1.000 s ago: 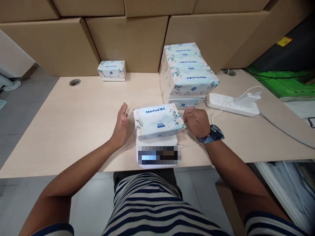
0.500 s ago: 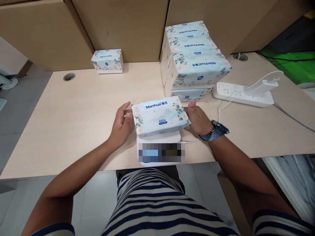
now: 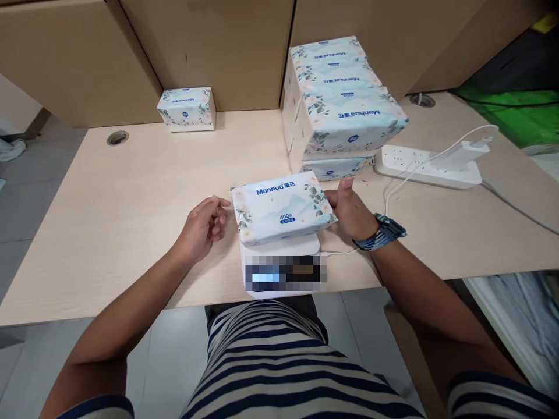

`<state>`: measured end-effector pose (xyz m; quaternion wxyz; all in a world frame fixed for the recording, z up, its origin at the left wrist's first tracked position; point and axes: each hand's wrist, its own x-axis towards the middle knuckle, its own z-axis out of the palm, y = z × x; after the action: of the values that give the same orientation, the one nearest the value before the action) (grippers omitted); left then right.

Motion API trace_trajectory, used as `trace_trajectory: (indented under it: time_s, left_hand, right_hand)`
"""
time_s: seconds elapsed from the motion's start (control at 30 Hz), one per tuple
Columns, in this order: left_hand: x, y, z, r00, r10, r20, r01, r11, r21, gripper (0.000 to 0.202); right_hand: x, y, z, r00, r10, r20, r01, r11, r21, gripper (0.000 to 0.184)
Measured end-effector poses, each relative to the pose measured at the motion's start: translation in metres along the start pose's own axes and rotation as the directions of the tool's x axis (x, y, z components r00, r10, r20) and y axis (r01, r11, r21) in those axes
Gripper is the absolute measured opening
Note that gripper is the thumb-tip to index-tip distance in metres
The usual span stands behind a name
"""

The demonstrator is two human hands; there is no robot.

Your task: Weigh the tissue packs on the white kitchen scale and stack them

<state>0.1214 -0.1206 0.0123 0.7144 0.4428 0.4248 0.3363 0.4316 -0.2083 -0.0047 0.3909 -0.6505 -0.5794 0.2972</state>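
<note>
A tissue pack (image 3: 282,206) with a floral print lies on the white scale (image 3: 279,250), covering most of its platform. The scale's display is blurred by pixel blocks. My left hand (image 3: 203,227) is just left of the pack, its fingers loosely bent and nothing in them. At the pack's right end is my right hand (image 3: 347,208), thumb raised away from the pack. Its fingertips are partly hidden behind that end; whether they touch it I cannot tell.
A stack of tissue packs (image 3: 345,110) stands behind the scale. One single pack (image 3: 186,110) sits at the back left. On the right lies a white power strip (image 3: 430,167) with a plugged-in adapter and cables. Cardboard panels (image 3: 209,52) line the desk's rear edge.
My left hand has drawn back to the left from the pack, and its fingers have curled more. The pack and my right hand stay almost in place. The view has shifted slightly.
</note>
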Motion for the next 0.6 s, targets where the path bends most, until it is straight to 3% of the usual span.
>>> trace_trajectory:
  time_s: [0.2,0.3,0.37,0.43,0.53,0.6]
  left_hand:
    - [-0.004,0.0,0.001,0.994,-0.038,0.106,0.025,0.992,0.121,0.046]
    - [-0.003,-0.003,-0.004,0.988,0.144,0.048,-0.151,0.956,0.251,0.042]
    - [0.0,-0.007,-0.01,0.931,0.362,0.057,-0.356,0.859,0.367,0.044]
    - [0.005,-0.013,-0.017,0.832,0.531,0.159,-0.544,0.728,0.417,0.056]
    - [0.011,-0.022,-0.025,0.704,0.615,0.354,-0.709,0.587,0.391,0.08]
    - [0.013,-0.026,-0.027,0.657,0.605,0.449,-0.754,0.532,0.386,0.095]
  right_hand:
    - [-0.001,-0.002,0.004,0.999,-0.013,-0.046,0.017,0.996,0.085,0.09]
    - [-0.002,-0.005,0.009,0.971,-0.064,-0.232,0.096,0.987,0.129,0.091]
    - [-0.003,-0.005,0.011,0.928,-0.092,-0.362,0.164,0.971,0.175,0.091]
    - [-0.003,-0.004,0.013,0.897,-0.114,-0.427,0.22,0.953,0.208,0.091]
    - [-0.003,0.001,0.015,0.882,-0.175,-0.437,0.298,0.927,0.229,0.098]
    - [-0.003,0.008,0.016,0.877,-0.264,-0.401,0.371,0.903,0.218,0.101]
